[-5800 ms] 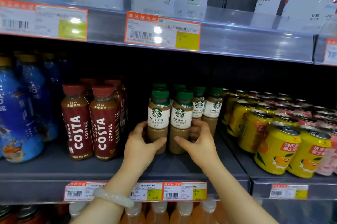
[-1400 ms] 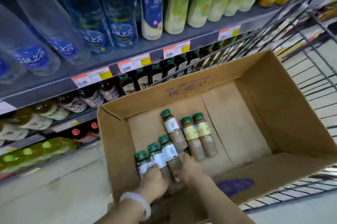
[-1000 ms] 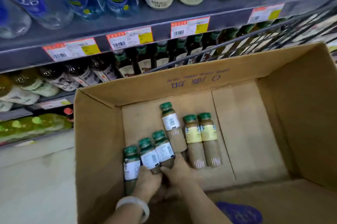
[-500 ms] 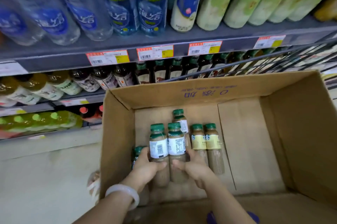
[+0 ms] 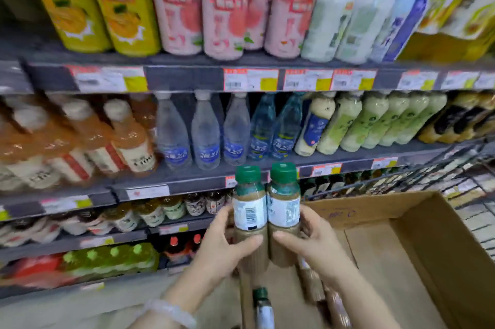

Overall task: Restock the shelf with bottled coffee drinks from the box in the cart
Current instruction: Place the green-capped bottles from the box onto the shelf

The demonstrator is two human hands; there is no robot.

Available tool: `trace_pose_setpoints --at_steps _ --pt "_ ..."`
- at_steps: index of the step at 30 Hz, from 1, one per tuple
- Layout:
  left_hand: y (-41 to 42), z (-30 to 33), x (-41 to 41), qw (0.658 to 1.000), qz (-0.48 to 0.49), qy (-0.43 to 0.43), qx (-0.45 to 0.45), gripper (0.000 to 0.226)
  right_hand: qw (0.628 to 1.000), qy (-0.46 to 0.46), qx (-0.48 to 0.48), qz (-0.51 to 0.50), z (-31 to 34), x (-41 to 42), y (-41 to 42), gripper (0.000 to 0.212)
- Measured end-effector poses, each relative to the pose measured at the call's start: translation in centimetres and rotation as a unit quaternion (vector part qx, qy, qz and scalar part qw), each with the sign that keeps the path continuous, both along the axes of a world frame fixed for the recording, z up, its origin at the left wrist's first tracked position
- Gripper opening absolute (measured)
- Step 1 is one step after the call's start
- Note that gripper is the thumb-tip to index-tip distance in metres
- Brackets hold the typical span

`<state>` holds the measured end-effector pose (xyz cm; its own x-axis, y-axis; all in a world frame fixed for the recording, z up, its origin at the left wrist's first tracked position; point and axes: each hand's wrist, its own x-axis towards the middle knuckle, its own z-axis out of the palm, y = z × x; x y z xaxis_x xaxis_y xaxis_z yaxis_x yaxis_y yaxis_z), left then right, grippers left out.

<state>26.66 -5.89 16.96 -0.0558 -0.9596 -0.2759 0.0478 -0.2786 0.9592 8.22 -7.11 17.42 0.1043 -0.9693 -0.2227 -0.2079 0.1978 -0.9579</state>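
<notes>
Two bottled coffee drinks, held upright and side by side above the open cardboard box (image 5: 428, 253), in front of the drinks shelving. The left hand (image 5: 225, 245) grasps the left coffee bottle (image 5: 250, 210), thumb across its lower front and fingers wrapped behind; a pale bangle (image 5: 171, 312) circles that wrist. The right hand (image 5: 313, 240) grasps the right coffee bottle (image 5: 284, 208) in mirror fashion, thumb on the lower front. The two bottles touch along their sides; each has a green cap, a white label band and light brown contents. The left label shows a barcode.

Below the hands, inside the box, a third coffee bottle (image 5: 263, 307) lies with its green cap toward the shelves, and further bottles (image 5: 313, 285) lie beside it, partly hidden by the right forearm; their number cannot be told. The box sits in a wire cart (image 5: 455, 168), whose mesh shows behind and to the right of it.

Background, blurred by motion: the top shelf (image 5: 187, 79) carries yellow cans (image 5: 107, 4), pink cans (image 5: 222, 7) and pale bottles (image 5: 348, 15). The next shelf down holds orange-tinted bottles (image 5: 117, 138), clear water bottles (image 5: 206, 133) and pale green bottles (image 5: 375, 122), all leaning. Price tags (image 5: 249, 79) in orange, white and yellow line the shelf edges. Lower shelves hold small dark bottles (image 5: 195, 204) and green-capped packs (image 5: 112, 259).
</notes>
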Motion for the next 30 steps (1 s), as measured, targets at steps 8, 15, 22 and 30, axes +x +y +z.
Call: trace_pose_setpoints --at_steps 8,15,22,30 --pt "3.4 9.8 18.2 0.987 0.098 -0.026 -0.125 0.05 0.985 -0.007 -0.15 0.083 10.0 18.5 0.4 0.049" --pt "7.0 15.7 30.9 0.961 0.178 -0.094 -0.191 0.051 0.964 -0.049 -0.209 0.156 15.2 32.1 1.2 0.045" --pt "4.7 20.1 36.1 0.936 0.225 -0.113 -0.247 0.059 0.944 -0.054 -0.286 0.155 19.8 38.3 -1.6 0.046" --pt "-4.2 24.4 37.8 0.905 0.23 -0.162 -0.319 0.061 0.93 -0.066 -0.348 0.099 23.3 40.9 -8.9 0.05"
